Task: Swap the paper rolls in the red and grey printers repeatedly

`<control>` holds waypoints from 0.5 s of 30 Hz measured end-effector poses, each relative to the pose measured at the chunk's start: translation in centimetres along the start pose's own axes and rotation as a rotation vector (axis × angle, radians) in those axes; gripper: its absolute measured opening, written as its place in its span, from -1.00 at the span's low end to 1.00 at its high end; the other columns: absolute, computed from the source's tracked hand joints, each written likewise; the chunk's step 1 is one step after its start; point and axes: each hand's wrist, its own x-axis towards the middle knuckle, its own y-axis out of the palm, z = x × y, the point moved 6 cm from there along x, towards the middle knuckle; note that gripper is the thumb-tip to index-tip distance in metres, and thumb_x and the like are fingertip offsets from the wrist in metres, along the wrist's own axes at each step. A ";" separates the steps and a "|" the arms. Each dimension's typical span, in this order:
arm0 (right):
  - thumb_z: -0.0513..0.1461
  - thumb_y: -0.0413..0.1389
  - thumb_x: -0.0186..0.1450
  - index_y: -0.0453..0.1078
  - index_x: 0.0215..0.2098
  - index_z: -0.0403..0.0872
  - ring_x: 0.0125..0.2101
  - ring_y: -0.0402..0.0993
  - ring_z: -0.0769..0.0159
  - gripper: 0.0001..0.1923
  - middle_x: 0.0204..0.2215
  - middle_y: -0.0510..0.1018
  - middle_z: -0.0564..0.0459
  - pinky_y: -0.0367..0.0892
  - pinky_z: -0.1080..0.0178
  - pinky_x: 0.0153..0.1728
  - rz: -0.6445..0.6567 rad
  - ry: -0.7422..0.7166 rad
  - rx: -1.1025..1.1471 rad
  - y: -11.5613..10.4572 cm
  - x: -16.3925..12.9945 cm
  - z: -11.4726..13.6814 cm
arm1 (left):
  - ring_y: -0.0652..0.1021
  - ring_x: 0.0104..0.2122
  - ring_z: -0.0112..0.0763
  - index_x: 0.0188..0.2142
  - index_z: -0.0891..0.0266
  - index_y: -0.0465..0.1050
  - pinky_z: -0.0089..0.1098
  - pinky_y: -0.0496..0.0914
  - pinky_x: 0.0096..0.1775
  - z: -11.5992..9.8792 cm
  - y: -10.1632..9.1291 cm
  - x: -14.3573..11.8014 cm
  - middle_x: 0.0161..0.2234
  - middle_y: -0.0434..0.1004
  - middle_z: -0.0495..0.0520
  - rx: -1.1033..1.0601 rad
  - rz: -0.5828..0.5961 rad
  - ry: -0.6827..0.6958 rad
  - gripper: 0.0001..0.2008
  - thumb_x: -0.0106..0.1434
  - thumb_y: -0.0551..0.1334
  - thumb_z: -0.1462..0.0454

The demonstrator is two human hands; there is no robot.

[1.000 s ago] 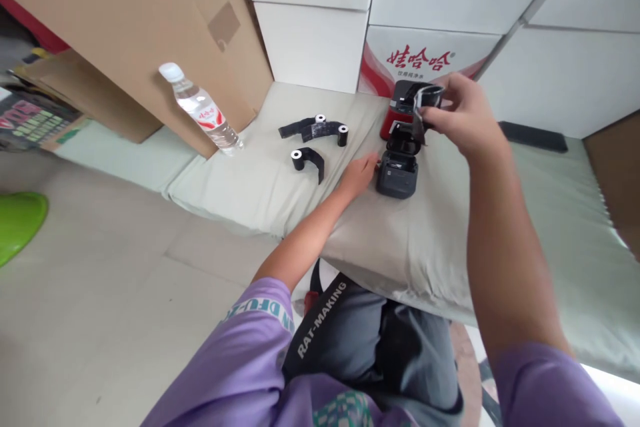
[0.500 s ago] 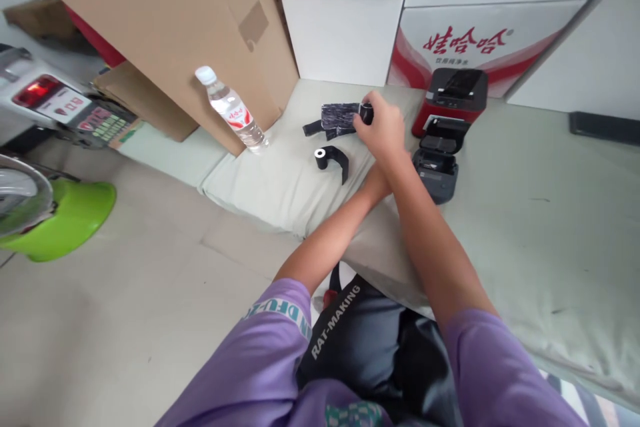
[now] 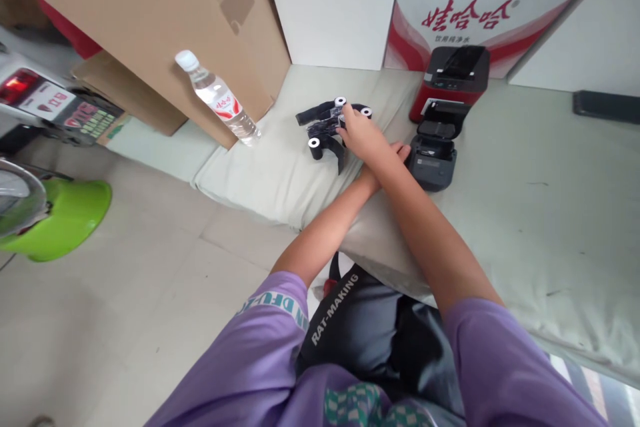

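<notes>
Several small black ribbon rolls with white cores are bunched on the pale cushion (image 3: 280, 180), among them a front roll (image 3: 315, 148) with a curled tail and a back roll (image 3: 340, 102). My right hand (image 3: 363, 133) crosses over to the left, its fingers closed at the loose black ribbon (image 3: 325, 127) between the rolls. Another roll (image 3: 367, 112) shows just behind its knuckles. Beneath the right forearm, my left hand (image 3: 397, 150) lies partly hidden, its visible fingers stretched out beside a small dark printer (image 3: 433, 163) with a raised lid. No object shows in it.
A red and black printer (image 3: 447, 87) stands behind the dark one. At the left, a water bottle (image 3: 220, 100) leans against a large cardboard box (image 3: 165, 33). White cartons (image 3: 330, 13) line the back. A black flat object (image 3: 605, 107) lies far right; a green stool (image 3: 80, 213) stands on the floor.
My right hand has lowered the black ribbon it held up toward the cushion, and more white cores now show. My left fingers have come into sight beside the dark printer. The view has shifted slightly.
</notes>
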 end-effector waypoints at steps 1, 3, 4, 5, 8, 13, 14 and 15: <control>-0.23 0.05 0.52 0.25 0.36 -0.11 0.11 0.59 -0.19 -0.54 0.20 0.56 -0.36 0.49 -0.10 0.12 -0.005 0.006 -0.004 -0.1 0.0 -0.1 | 0.44 -0.27 -0.25 -0.38 0.07 0.13 -0.22 0.36 0.00 -0.2 -0.1 -0.1 -0.40 0.26 -0.02 0.003 -0.004 0.006 -0.63 0.62 0.09 0.13; -0.21 0.06 0.52 0.25 0.35 -0.09 0.13 0.57 -0.18 -0.55 0.17 0.59 -0.33 0.47 -0.08 0.12 -0.025 0.019 -0.005 -0.4 0.1 -0.3 | 0.42 -0.26 -0.25 -0.35 0.08 0.16 -0.22 0.33 0.01 -0.3 -0.1 -0.2 -0.39 0.25 -0.02 0.011 -0.011 0.010 -0.66 0.62 0.10 0.13; -0.22 0.07 0.52 0.25 0.34 -0.09 0.14 0.56 -0.18 -0.55 0.16 0.59 -0.32 0.46 -0.07 0.13 -0.033 0.025 -0.006 -0.6 0.1 -0.5 | 0.41 -0.27 -0.25 -0.34 0.08 0.17 -0.22 0.32 0.01 -0.3 -0.1 -0.2 -0.40 0.24 -0.02 0.014 -0.014 0.009 -0.66 0.62 0.11 0.13; -0.23 0.08 0.51 0.26 0.34 -0.09 0.15 0.55 -0.18 -0.55 0.15 0.60 -0.32 0.46 -0.06 0.13 -0.036 0.030 -0.008 -0.7 0.2 -0.6 | 0.40 -0.28 -0.26 -0.34 0.08 0.17 -0.22 0.31 0.01 -0.2 -0.2 -0.2 -0.41 0.23 -0.03 0.016 -0.016 0.008 -0.66 0.62 0.11 0.13; -0.25 0.13 0.48 0.29 0.32 -0.13 0.14 0.57 -0.18 -0.54 0.14 0.61 -0.34 0.46 -0.04 0.13 0.000 0.023 -0.028 -0.4 0.4 -0.8 | 0.37 -0.31 -0.29 -0.36 0.08 0.16 -0.22 0.29 -0.02 -0.2 -0.2 -0.2 -0.42 0.22 -0.04 0.017 -0.018 0.012 -0.64 0.62 0.14 0.17; -0.32 0.14 0.39 0.31 0.33 -0.12 0.06 0.60 -0.15 -0.47 0.13 0.62 -0.32 0.50 -0.03 0.07 0.140 -0.031 -0.085 1.3 -0.1 -1.1 | 0.38 -0.32 -0.33 -0.37 0.07 0.15 -0.24 0.27 -0.03 -0.3 0.1 0.2 -0.41 0.29 -0.05 0.022 0.012 0.020 -0.64 0.60 0.20 0.23; -0.32 0.12 0.39 0.28 0.36 -0.11 0.06 0.60 -0.16 -0.42 0.17 0.60 -0.34 0.50 -0.04 0.06 0.157 -0.034 -0.091 1.5 -0.3 -1.2 | 0.38 -0.31 -0.33 -0.36 0.07 0.16 -0.24 0.26 -0.03 -0.2 0.2 0.3 -0.40 0.31 -0.05 0.026 0.017 0.020 -0.65 0.59 0.21 0.24; -0.31 0.12 0.38 0.25 0.42 -0.11 0.06 0.60 -0.18 -0.37 0.22 0.56 -0.36 0.51 -0.06 0.05 0.172 -0.029 -0.095 1.6 -0.4 -1.2 | 0.38 -0.31 -0.33 -0.35 0.08 0.18 -0.24 0.26 -0.03 -0.1 0.3 0.5 -0.40 0.32 -0.05 0.031 0.017 0.021 -0.67 0.58 0.22 0.26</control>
